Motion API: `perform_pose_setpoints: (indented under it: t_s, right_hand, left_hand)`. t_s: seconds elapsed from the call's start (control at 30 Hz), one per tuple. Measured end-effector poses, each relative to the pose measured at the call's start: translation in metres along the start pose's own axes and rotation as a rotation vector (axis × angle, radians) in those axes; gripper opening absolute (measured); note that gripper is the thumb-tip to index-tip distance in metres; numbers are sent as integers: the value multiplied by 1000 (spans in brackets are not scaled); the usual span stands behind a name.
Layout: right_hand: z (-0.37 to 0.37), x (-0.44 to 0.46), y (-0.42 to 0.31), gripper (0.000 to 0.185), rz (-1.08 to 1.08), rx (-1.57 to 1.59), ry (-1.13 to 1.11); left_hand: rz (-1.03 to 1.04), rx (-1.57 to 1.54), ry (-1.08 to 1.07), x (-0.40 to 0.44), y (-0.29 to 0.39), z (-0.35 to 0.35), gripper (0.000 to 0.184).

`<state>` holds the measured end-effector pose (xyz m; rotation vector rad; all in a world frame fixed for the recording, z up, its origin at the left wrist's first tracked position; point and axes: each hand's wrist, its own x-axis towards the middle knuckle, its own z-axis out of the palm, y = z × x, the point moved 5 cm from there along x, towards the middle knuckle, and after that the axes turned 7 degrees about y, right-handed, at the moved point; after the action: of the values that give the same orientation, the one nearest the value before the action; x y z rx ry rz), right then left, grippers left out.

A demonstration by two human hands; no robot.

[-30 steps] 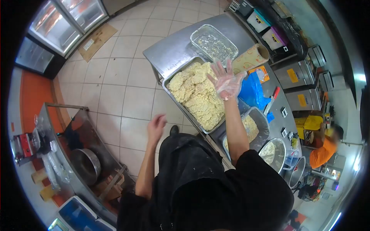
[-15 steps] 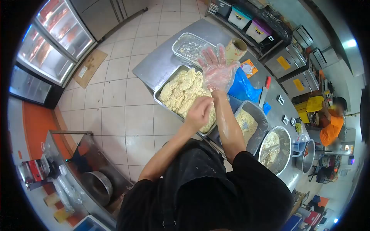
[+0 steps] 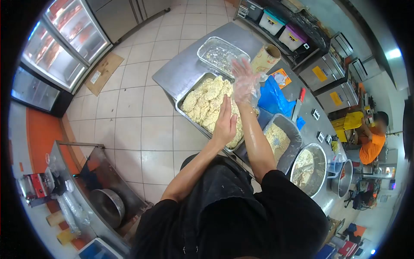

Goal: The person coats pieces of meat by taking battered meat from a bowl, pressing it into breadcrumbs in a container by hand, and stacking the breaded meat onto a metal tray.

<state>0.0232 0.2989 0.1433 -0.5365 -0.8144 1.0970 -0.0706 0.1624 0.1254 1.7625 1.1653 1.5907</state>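
Note:
My right hand (image 3: 244,84) wears a loose clear plastic glove. Its fingers are stretched out and slightly blurred, and nothing is in its palm. My bare left hand (image 3: 226,123) is held beside the right wrist, fingers straight and empty. Beneath both hands, a metal tray (image 3: 184,113) holds a heap of pieces coated in pale, crumbly breading (image 3: 207,103). A second metal tray (image 3: 202,58) with floury remains lies past it. To the right, a grey tub (image 3: 295,137) contains loose pale crumbs.
A blue plastic bag (image 3: 276,97), a cardboard roll (image 3: 265,58) and a red-handled knife (image 3: 299,103) lie on the steel table. A metal bowl (image 3: 321,172) with a whisk stands right. A person in orange (image 3: 373,146) works beyond.
My left hand has gone from bent fingers near the glove's cuff to straight fingers. The gloved right hand has turned, with its fingers drawn closer together.

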Motion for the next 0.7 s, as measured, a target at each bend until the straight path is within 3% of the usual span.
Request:
perform_pose_setpoints:
  t_s: [0.07,0.1,0.17,0.23,0.33,0.37,0.43,0.47,0.5,0.53,0.6,0.63,0.7]
  right_hand:
    - [-14,-7,15,82,37,-42,15]
    - [-14,-12,15,83,60,-19,14]
    - [-13,-24,15,84,101,29,11]
    - [-15,-31,20,85,130,48,15]
    - [-14,-42,17,86,145,99,66]
    - [-14,-42,14,84,155,151,115]
    - [-18,-31,9,76,193,386,70]
    - [-26,-29,13,74,339,675,107]
    - [-24,-29,12,72,484,965,145]
    - [-17,-31,10,71,628,1256,184]
    - [-5,-31,-1,75,350,455,40]
    - [6,-29,-8,77,201,57,-36]
    - [19,-25,-20,80,153,194,78]
  left_hand:
    - [21,-69,-19,-4,11,3,55]
    - [-69,-118,-25,-7,14,9,57]
    - [-540,-273,-152,-16,-6,18,57]
    - [-609,-282,-166,-22,-8,20,58]
    - [-105,-80,-20,-20,15,13,59]
    - [-186,-167,-94,-26,8,15,60]
    - [-93,-43,33,-20,-7,5,60]
    - [-52,16,94,-18,-13,4,60]
    - [-94,43,277,5,6,-11,48]
    - [-119,30,211,13,-5,-6,41]
    - [-170,6,83,23,-29,-1,27]
    - [-104,12,203,30,-26,-7,12]
    - [66,90,199,34,-7,-16,13]
